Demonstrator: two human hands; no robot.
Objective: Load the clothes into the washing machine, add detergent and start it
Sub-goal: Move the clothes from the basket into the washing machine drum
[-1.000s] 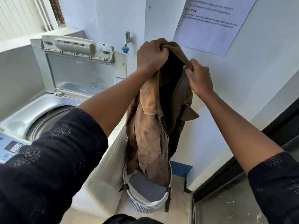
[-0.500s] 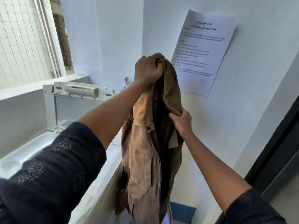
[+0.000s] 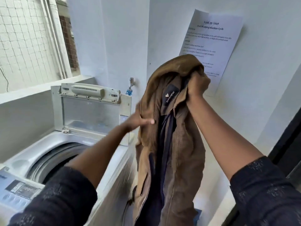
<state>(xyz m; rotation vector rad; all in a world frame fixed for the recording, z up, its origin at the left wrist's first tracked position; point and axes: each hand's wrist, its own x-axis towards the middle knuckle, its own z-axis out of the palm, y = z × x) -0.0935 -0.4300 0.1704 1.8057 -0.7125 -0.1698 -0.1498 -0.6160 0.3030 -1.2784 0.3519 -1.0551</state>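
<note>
A brown jacket with dark lining hangs in the air to the right of the top-loading washing machine. My right hand grips its collar at the top. Lower down, my left hand is blurred at the jacket's left front edge; its thumb lies across the cloth and its fingers are hidden behind it. The machine's lid stands open, and the drum opening shows below my left forearm. The laundry basket and the detergent are out of sight.
The machine's control panel is at the lower left. A tap sticks out of the wall behind the lid. A printed sheet is stuck to the right wall. A dark door frame runs down the right edge.
My right hand has taken the top of the jacket. My left hand has let go of the top and dropped to the jacket's left edge. The jacket has opened up, and its label shows.
</note>
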